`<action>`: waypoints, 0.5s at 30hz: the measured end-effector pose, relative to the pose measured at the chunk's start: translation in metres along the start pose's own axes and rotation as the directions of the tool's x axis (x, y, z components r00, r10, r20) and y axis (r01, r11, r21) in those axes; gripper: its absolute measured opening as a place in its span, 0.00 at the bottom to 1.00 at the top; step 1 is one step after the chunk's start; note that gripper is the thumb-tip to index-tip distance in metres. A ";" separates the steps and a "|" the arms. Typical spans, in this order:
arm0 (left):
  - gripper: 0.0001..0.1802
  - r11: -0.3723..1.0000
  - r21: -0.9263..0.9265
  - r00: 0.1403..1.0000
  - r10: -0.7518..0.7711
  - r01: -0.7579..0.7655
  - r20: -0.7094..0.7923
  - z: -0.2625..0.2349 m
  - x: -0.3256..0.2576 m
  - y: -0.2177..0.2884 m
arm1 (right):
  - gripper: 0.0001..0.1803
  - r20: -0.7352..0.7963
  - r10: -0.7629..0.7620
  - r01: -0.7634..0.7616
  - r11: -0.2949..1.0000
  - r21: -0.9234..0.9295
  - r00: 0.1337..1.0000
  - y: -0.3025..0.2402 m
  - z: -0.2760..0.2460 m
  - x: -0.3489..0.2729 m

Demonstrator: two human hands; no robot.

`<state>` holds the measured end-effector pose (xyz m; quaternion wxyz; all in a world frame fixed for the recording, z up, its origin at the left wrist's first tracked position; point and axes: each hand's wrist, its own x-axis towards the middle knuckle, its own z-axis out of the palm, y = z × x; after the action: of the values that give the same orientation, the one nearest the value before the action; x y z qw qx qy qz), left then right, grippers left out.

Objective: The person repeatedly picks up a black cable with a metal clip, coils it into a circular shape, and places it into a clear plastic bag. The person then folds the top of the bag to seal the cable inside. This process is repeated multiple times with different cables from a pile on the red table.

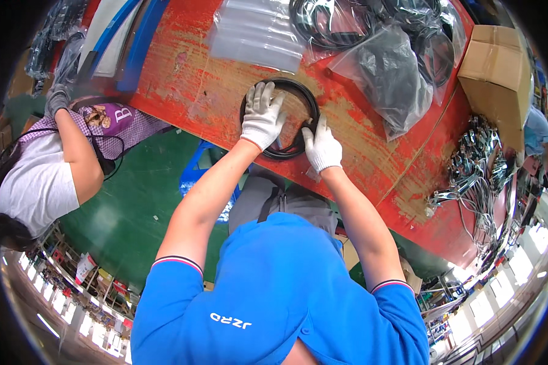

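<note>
1. Works at a big red table (371, 164), scratched and rubbed to brown in lots of spots.
2. Has a person (39, 179) in white over on the left, beside the table.
3. Has a brown box (496, 67) over on the right, near the table's far corner.
4. Has a messy pile of wires (478, 164) just below the box, mostly grey with shiny ends (a real tangle).
5. Has a see-through bag (389, 76) on the table, left of the box, dark inside (too blurry to name more).
6. Has flat clear sleeves (259, 33) side by side, left of the bag.
7. Has a black cable ring (313, 103) lying on the table near the front edge, under both hands.
8. Rests the left hand (263, 117), white-gloved, over the ring's left side, fingers a little apart (can't tell if gripping).
9. Pinches the ring's right side with the right hand (323, 145), also white-gloved, thumb and fingers clamped on it.
</note>
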<state>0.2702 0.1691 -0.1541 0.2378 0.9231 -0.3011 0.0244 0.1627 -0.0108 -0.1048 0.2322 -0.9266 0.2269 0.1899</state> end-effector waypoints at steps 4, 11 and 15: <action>0.29 0.991 -0.118 0.998 -0.058 0.055 -0.021 -0.004 0.007 0.005 | 0.46 0.013 -0.003 0.003 1.000 -0.001 1.000 0.000 0.002 0.001; 0.22 0.958 -0.133 0.967 0.246 -0.253 -0.064 0.010 0.047 0.004 | 0.47 0.004 -0.017 0.017 0.999 0.033 1.000 0.004 0.005 0.002; 0.23 0.988 0.062 0.989 0.145 -0.143 -0.032 -0.012 0.024 -0.001 | 0.47 0.044 0.010 -0.011 1.000 0.022 0.999 -0.001 -0.005 0.001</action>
<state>0.2921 0.1623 -0.1390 0.2135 0.9050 -0.3617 0.0673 0.1656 -0.0126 -0.1010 0.2464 -0.9183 0.2287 0.2090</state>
